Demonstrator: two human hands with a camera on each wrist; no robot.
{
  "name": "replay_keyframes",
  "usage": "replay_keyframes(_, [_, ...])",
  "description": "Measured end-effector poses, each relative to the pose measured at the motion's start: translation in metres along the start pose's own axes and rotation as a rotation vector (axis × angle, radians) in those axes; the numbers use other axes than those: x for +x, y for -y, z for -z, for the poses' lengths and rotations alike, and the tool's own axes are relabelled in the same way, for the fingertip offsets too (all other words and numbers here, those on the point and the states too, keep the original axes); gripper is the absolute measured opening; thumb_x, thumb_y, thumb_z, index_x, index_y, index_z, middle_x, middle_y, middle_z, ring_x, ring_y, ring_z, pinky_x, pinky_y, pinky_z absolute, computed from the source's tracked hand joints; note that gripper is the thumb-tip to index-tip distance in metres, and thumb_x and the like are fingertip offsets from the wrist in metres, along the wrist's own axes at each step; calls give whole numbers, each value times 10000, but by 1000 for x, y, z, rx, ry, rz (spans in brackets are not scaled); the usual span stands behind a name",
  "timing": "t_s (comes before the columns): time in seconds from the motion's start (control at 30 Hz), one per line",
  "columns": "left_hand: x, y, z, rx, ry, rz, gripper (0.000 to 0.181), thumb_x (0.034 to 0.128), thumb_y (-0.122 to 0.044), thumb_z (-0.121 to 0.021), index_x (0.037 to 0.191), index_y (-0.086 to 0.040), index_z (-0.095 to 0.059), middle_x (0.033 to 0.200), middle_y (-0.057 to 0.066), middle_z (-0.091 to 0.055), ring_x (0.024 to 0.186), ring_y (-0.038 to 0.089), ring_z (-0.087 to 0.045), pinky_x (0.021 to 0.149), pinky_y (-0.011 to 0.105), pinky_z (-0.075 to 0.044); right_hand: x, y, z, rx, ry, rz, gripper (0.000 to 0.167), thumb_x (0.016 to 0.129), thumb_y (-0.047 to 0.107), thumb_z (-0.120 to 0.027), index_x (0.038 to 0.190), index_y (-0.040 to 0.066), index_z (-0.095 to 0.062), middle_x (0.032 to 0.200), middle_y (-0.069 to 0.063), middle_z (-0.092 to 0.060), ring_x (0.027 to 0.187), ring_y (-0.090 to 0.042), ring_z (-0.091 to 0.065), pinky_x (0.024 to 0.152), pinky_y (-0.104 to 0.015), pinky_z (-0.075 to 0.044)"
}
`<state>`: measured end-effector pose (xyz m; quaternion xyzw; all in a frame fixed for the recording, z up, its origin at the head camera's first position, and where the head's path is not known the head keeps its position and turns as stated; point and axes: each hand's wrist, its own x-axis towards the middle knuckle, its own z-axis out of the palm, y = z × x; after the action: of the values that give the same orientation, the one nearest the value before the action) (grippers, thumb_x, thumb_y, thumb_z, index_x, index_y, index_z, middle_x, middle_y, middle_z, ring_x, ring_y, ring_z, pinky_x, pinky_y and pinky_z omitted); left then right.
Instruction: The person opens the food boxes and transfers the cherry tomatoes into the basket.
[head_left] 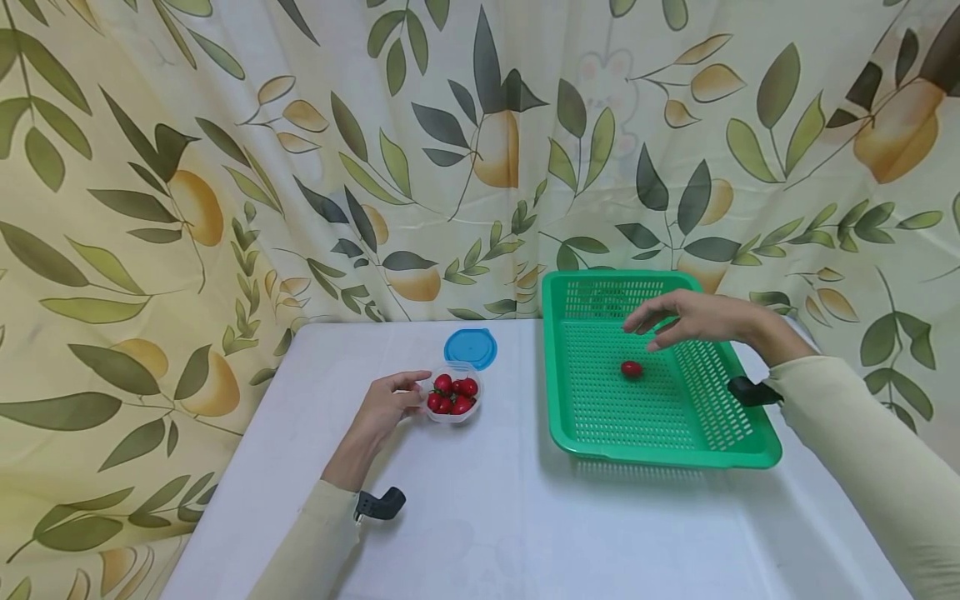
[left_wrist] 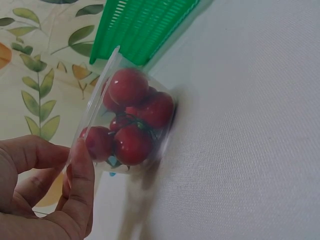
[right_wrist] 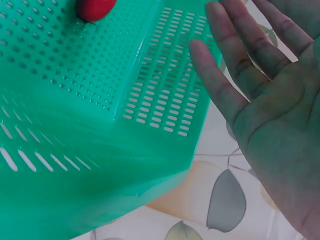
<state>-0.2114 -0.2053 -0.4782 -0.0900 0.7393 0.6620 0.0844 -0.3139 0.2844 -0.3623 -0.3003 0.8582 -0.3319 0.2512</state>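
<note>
A clear container (head_left: 448,417) full of red cherry tomatoes (head_left: 461,405) stands on the white table. My left hand (head_left: 387,402) pinches its left rim between thumb and fingers; the left wrist view shows the grip on the rim (left_wrist: 93,107) beside the tomatoes (left_wrist: 131,144). Over the green basket (head_left: 558,392) my right hand (head_left: 693,318) hovers palm down, fingers apart and holding nothing. One red tomato (head_left: 632,369) lies on the basket's floor, below and left of that hand. In the right wrist view the open right hand (right_wrist: 265,85) is beside the lone tomato (right_wrist: 95,7).
A round blue lid (head_left: 471,347) lies on the table just behind the clear container. The basket takes up the right part of the white table (head_left: 480,517). A curtain with leaves and fruit (head_left: 315,208) hangs behind the table and along its left side.
</note>
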Motion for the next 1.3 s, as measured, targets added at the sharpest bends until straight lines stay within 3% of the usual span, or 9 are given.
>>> replay_keyframes(0.17, [0, 0, 0, 3, 1, -2, 392, 941, 30, -608, 1320, -48, -673, 1118, 156, -524, 903, 215, -584, 769, 237, -590, 2, 8, -3, -6, 3, 48, 403, 917, 193, -752, 1293, 85, -652, 1304, -107, -645, 1173, -238, -629, 907, -291, -568])
replay_keyframes(0.67, [0, 3, 1, 0, -4, -9, 393, 938, 21, -610, 1321, -41, -670, 1094, 135, -526, 906, 219, -586, 770, 242, -593, 21, 39, -10, -9, 44, 53, 426, 915, 232, -759, 1300, 84, -653, 1312, -98, -643, 1178, -271, -637, 924, -290, -560])
replay_keyframes(0.93, [0, 4, -1, -5, -7, -8, 397, 930, 40, -610, 1309, -55, -682, 1097, 147, -529, 888, 221, -595, 758, 240, -592, 30, 47, -12, 3, 69, 46, 410, 923, 223, -749, 1297, 86, -652, 1327, -130, -630, 1199, -267, -627, 956, -287, -539])
replay_keyframes(1.3, [1, 1, 0, 29, 0, -16, 402, 930, 36, -612, 1318, -47, -674, 1108, 166, -531, 885, 228, -595, 762, 240, -587, 45, 57, -16, -7, 84, 78, 428, 929, 233, -744, 1314, 74, -644, 1315, -74, -646, 1216, -280, -623, 977, -308, -531])
